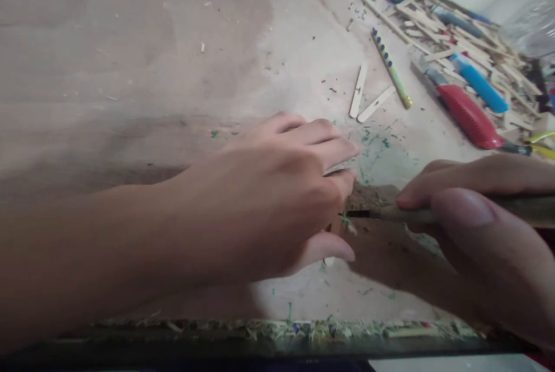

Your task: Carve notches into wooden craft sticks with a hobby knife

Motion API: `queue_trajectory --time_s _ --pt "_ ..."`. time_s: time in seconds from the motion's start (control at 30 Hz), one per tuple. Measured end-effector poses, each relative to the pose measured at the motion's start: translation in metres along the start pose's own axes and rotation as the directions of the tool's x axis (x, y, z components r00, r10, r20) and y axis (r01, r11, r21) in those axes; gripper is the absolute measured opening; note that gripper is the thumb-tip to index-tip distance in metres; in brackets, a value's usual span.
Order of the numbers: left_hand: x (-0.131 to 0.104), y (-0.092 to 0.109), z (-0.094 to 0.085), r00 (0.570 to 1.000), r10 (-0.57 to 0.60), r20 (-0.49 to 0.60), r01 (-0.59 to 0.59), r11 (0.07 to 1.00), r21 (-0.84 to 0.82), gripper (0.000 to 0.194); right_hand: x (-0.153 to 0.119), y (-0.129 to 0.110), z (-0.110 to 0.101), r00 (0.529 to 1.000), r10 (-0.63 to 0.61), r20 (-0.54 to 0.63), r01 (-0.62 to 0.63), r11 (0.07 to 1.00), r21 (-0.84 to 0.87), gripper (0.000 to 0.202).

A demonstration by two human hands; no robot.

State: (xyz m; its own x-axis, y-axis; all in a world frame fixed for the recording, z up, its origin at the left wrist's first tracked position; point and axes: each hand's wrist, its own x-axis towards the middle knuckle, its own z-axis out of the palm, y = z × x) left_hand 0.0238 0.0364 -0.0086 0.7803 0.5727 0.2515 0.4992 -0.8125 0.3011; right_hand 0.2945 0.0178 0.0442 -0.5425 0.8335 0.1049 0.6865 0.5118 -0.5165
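Note:
Palm down, my left hand (pixel 299 187) rests at the middle of the board, fingers bent and close together. Beneath it lies a small wooden piece, mostly hidden; a pale rounded end (pixel 329 261) shows by the thumb. At the right, my right hand (pixel 468 210) grips a slim tool (pixel 416 214) between thumb and fingers. The tool's dark tip points left and meets the area between my left index finger and thumb, among green shavings (pixel 347 222). Whether the tip touches the piece is too blurred to tell.
Two short sticks (pixel 358 92) and a green stick with purple dots (pixel 392 69) lie beyond my hands. A red-handled cutter (pixel 470 115), a blue-handled tool (pixel 481 83) and a heap of wooden sticks (pixel 433 28) are at the upper right. Shavings (pixel 269 330) line the near edge.

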Motion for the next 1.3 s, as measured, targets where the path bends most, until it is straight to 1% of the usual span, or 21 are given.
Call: queue_trajectory --time_s 0.07,0.23,0.3,0.37,0.43,0.47,0.63,0.7,0.77,0.83,0.93,0.97,1.07,1.13,1.2,1.3 --pt "0.002 0.001 -0.001 0.999 -0.014 0.041 0.014 1.000 0.005 0.063 -0.003 0.001 0.000 1.000 -0.003 0.009 0.003 0.999 0.044 0.013" --pt "0.004 0.003 -0.003 0.996 -0.035 0.078 0.035 0.999 0.008 0.059 -0.006 0.003 0.003 0.997 -0.026 0.067 0.012 0.978 0.206 0.017" --pt "0.004 0.003 -0.003 0.995 -0.042 0.087 0.041 0.999 0.010 0.058 -0.003 0.003 0.002 0.993 -0.065 0.101 0.046 0.982 0.182 0.019" --pt "0.003 0.002 -0.003 0.995 -0.042 0.089 0.041 0.999 0.007 0.060 0.000 0.004 -0.001 0.988 -0.090 0.127 0.076 0.991 0.112 0.021" --pt "0.003 0.002 -0.002 0.996 -0.042 0.084 0.041 0.999 0.010 0.061 0.002 0.005 -0.003 0.985 -0.103 0.136 0.096 0.993 0.063 0.021" --pt "0.003 0.002 -0.002 0.996 -0.042 0.083 0.041 0.999 0.014 0.061 0.002 0.005 -0.002 0.985 -0.108 0.131 0.100 0.993 0.066 0.020" --pt "0.002 0.001 0.002 0.999 -0.026 0.034 0.026 1.000 0.017 0.059 -0.001 0.003 0.005 0.990 -0.081 0.115 0.048 0.963 0.263 0.016" --pt "0.002 0.001 0.002 1.000 -0.021 0.019 0.021 1.000 0.007 0.060 -0.003 0.001 0.007 0.992 -0.075 0.105 0.045 0.963 0.266 0.014" --pt "0.002 0.002 0.002 0.999 -0.031 0.032 0.031 1.000 -0.001 0.059 -0.003 -0.002 0.008 0.990 -0.083 0.118 0.054 0.972 0.229 0.015" --pt "0.004 0.002 0.001 0.997 -0.042 0.059 0.042 0.999 -0.005 0.054 -0.002 -0.006 0.009 0.988 -0.090 0.127 0.066 0.981 0.181 0.015" --pt "0.006 0.003 -0.001 0.992 -0.064 0.112 0.063 0.998 0.016 0.050 -0.001 -0.008 0.011 0.992 -0.089 0.086 0.076 0.988 0.136 0.015" --pt "0.007 0.003 -0.001 0.990 -0.068 0.124 0.066 0.998 0.024 0.052 0.000 -0.008 0.012 0.993 -0.089 0.075 0.077 0.985 0.152 0.016" --pt "0.007 0.003 -0.002 0.989 -0.071 0.129 0.069 0.997 0.019 0.059 -0.001 -0.004 0.015 0.989 -0.092 0.112 0.063 0.969 0.239 0.015" --pt "0.007 0.003 -0.002 0.992 -0.059 0.108 0.060 0.998 0.000 0.057 -0.001 0.001 0.015 0.990 -0.084 0.111 0.048 0.955 0.294 0.014" --pt "0.007 0.003 -0.002 0.995 -0.052 0.089 0.054 0.998 -0.021 0.056 -0.002 0.005 0.014 0.991 -0.051 0.125 0.003 0.936 0.353 0.015" --pt "0.006 0.002 -0.001 0.997 -0.047 0.066 0.049 0.998 -0.039 0.060 -0.002 0.010 0.010 0.993 0.010 0.117 -0.056 0.915 0.399 0.015"
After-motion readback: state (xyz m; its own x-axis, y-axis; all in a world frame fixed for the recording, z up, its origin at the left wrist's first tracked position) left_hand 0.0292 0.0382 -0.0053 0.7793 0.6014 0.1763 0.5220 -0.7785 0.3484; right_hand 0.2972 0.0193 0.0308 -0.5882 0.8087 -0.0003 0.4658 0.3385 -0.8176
